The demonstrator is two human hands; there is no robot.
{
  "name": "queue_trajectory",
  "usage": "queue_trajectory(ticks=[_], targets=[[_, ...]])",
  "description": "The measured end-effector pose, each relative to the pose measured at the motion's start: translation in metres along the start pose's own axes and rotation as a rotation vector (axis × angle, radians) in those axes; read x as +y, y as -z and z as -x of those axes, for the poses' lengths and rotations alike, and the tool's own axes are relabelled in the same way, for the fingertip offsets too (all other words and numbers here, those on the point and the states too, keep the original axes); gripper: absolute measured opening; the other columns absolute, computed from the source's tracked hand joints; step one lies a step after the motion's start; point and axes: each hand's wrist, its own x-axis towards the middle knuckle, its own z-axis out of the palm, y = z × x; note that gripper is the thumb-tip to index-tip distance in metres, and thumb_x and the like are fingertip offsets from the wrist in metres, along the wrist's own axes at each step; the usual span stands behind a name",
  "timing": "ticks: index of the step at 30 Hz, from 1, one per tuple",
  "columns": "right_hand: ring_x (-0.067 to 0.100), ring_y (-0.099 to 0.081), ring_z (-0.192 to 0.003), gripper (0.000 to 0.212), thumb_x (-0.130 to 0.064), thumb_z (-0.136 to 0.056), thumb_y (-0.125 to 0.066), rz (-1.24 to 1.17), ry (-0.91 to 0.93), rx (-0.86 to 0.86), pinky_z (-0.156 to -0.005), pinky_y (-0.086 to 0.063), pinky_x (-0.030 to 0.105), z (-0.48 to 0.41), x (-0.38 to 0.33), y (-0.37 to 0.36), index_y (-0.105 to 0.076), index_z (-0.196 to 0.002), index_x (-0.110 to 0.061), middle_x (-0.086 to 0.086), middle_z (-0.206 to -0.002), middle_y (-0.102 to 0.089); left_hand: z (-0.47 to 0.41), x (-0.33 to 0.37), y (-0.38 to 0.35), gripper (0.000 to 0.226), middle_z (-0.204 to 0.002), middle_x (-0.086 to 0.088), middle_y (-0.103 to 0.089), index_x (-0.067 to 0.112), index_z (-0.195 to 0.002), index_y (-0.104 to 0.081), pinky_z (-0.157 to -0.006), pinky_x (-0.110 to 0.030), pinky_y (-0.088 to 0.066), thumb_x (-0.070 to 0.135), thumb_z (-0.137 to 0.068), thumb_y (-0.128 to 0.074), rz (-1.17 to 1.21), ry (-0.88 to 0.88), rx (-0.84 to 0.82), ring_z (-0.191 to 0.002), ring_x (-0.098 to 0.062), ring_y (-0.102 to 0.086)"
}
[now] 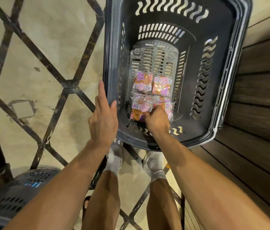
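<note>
I am watching my right hand reaching into the basket, its grip pinching the snack packet at the near-right corner of the basket's bottom. My left hand is resting open on the left rim. The slick wrapper may be slipping free, or dragging the neighbouring packet along.

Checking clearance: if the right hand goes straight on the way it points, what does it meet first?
The near snack packets on the basket floor; the right hand seems to touch them, though depth is unclear.

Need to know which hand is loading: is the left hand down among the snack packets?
No, the left hand rests at the basket rim; the right hand touches the snack packets.
</note>
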Motion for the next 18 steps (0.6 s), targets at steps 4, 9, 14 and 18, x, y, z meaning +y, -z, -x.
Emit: queue_trajectory(ticks=[4,9,14,18], targets=[[0.032,-0.065,-0.108,0.034,-0.036,-0.101,-0.062,0.07,0.071,-0.012,-0.091,-0.049,0.04,0.036,-0.018,0.054,-0.06,-0.125,-0.012,0.009,-0.118,-0.07,0.0,0.017,0.038,0.069,-0.16,-0.017,-0.04,0.015,-0.165,-0.012,-0.096,-0.049,-0.053,0.042,-0.107,-0.037,-0.215,-0.031,-0.096,-0.132,-0.036,-0.055],[0.027,-0.056,-0.131,0.045,-0.038,-0.099,-0.059,0.39,0.433,0.281,-0.127,-0.016,0.056,0.11,-0.062,0.149,-0.056,-0.141,-0.023,0.003,-0.133,-0.065,-0.012,0.073,0.147,0.06,-0.152,-0.013,-0.048,0.015,-0.155,-0.034,-0.102,-0.05,-0.047,0.045,-0.104,-0.036,-0.507,-0.211,-0.061,-0.128,-0.031,-0.054],[0.024,-0.04,-0.148,0.057,-0.049,-0.101,-0.053,0.388,0.606,0.437,-0.128,-0.006,0.059,0.223,-0.123,0.275,-0.046,-0.153,-0.026,0.001,-0.153,-0.052,0.0,0.166,0.284,0.064,-0.163,-0.016,-0.039,0.018,-0.159,-0.037,-0.118,-0.059,-0.031,0.05,-0.105,-0.03,-0.54,-0.272,0.094,-0.143,-0.037,-0.043],[0.029,-0.044,-0.144,0.062,-0.053,-0.096,-0.058,0.378,0.652,0.553,-0.125,-0.013,0.063,0.314,-0.151,0.369,-0.046,-0.151,-0.027,0.004,-0.15,-0.053,0.034,0.242,0.388,0.066,-0.164,-0.016,-0.035,0.02,-0.16,-0.034,-0.119,-0.059,-0.028,0.056,-0.105,-0.03,-0.553,-0.325,0.15,-0.147,-0.036,-0.038]])
